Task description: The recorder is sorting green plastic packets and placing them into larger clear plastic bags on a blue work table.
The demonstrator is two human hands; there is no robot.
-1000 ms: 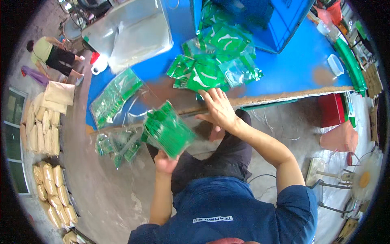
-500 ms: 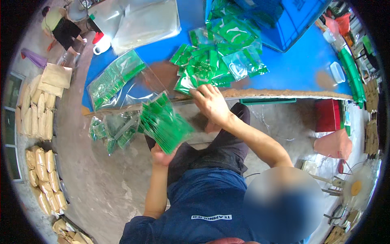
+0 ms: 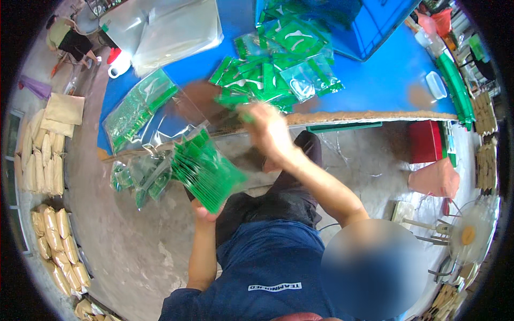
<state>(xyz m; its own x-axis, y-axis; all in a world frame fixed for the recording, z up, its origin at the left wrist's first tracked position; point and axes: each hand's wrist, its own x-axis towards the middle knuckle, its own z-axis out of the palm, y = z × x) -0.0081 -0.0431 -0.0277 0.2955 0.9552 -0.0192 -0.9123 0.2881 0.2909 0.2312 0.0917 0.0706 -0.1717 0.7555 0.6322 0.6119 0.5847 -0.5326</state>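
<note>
My left hand (image 3: pixel 206 213) is wrapped round the lower end of a thick fanned stack of green packets (image 3: pixel 209 176), held in front of the table edge. Motion blurs my right hand (image 3: pixel 269 134), which is over the near edge of the table. Its fingers are closed on a small green packet (image 3: pixel 248 116), partly hidden by them. Just beyond lies a loose pile of flat, clear-and-green packets (image 3: pixel 276 77). To its left, a clear plastic bag with green packets (image 3: pixel 142 109) lies on the blue table (image 3: pixel 369 96).
A blue crate (image 3: pixel 342 27) stands behind the pile. Clear plastic sheets (image 3: pixel 179 37) and a white jug with a red lid (image 3: pixel 119 64) are at the back left. More bagged packets (image 3: pixel 142 176) hang by the table's edge. A fan (image 3: pixel 467 235) stands at right.
My right hand has drawn slightly back from the pile, with a green packet at its fingers. My left hand still holds the stack. The whole view has shifted a little.
</note>
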